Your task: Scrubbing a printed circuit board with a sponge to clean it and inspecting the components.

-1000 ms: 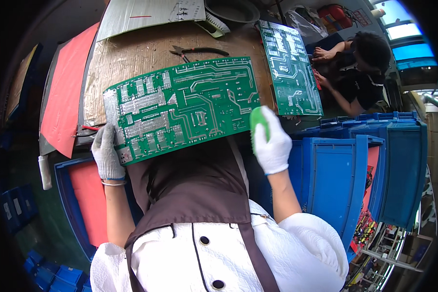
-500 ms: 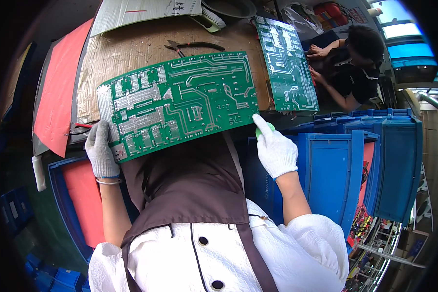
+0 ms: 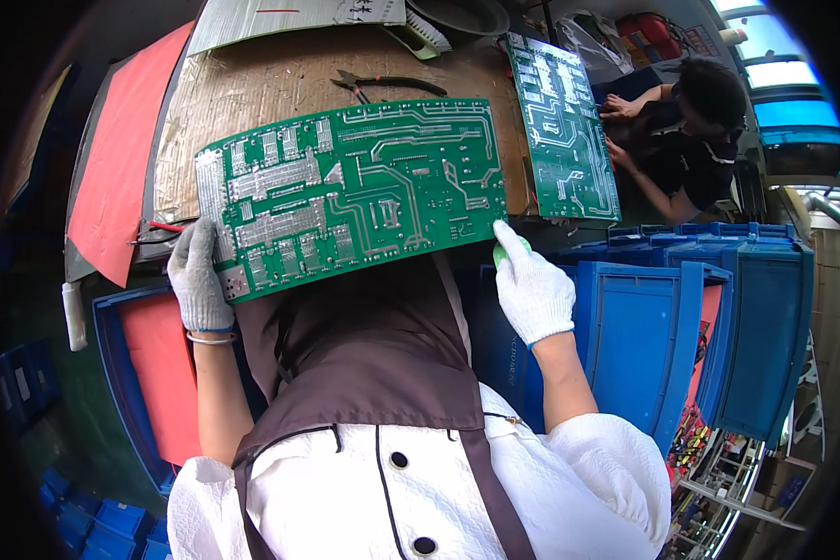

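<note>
**Green Circuit Board Held Over Cardboard-Covered Bench**

A large green circuit board (image 3: 355, 191) is held above the near edge of a workbench (image 3: 252, 84) covered in brown cardboard. Its lower left corner is gripped by the gloved left hand (image 3: 199, 280), whose fingers are curled closed around the edge. The gloved right hand (image 3: 534, 289) is set at the board's lower right corner, closed around a small green object (image 3: 513, 247) whose kind cannot be told. A second green circuit board (image 3: 562, 126) is seen lying to the right, worked on by another person (image 3: 681, 140). Pliers (image 3: 378, 84) are laid on the cardboard beyond the held board. Blue plastic crates (image 3: 700, 327) are stacked at the right.
</note>
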Motion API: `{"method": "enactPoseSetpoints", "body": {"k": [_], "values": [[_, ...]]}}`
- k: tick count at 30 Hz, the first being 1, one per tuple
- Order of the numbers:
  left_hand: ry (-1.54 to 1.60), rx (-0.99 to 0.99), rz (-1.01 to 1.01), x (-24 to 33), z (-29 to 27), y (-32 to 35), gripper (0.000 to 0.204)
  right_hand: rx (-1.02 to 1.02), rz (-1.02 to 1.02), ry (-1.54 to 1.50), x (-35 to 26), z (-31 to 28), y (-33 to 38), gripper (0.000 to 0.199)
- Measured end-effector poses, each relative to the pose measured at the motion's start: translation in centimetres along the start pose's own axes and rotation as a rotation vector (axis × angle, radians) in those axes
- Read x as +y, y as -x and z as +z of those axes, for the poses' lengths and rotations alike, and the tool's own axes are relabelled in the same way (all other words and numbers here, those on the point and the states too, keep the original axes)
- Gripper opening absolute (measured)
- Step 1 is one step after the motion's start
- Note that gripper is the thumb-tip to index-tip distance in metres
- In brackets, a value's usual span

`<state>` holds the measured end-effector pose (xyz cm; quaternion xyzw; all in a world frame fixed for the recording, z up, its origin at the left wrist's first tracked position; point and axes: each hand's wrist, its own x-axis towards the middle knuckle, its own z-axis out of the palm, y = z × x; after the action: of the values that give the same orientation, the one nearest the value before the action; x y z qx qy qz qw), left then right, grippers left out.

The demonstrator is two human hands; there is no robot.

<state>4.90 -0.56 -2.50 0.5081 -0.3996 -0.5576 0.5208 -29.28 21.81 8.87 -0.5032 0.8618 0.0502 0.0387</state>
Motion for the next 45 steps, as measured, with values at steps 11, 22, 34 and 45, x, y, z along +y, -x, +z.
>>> {"method": "enactPoseSetpoints", "body": {"k": [11, 22, 34, 45], "values": [[0.096, -0.044, -0.029, 1.8, 1.5, 1.2, 0.023, 0.205, -0.016, -0.422, 1.4, -5.1, -0.6, 0.043], [0.210, -0.282, -0.216, 1.7, 0.0, -0.7, 0.034, 0.132, -1.155, -0.413, -20.7, -0.2, -3.3, 0.040], [0.313, -0.279, -0.246, 1.8, -0.3, -0.9, 0.032, 0.078, -1.122, -0.478, -18.4, -1.0, -5.3, 0.037], [0.678, -0.568, -0.401, -0.6, -3.1, -2.1, 0.054, 0.055, -0.978, -0.506, -23.5, -2.5, -7.8, 0.030]]}}
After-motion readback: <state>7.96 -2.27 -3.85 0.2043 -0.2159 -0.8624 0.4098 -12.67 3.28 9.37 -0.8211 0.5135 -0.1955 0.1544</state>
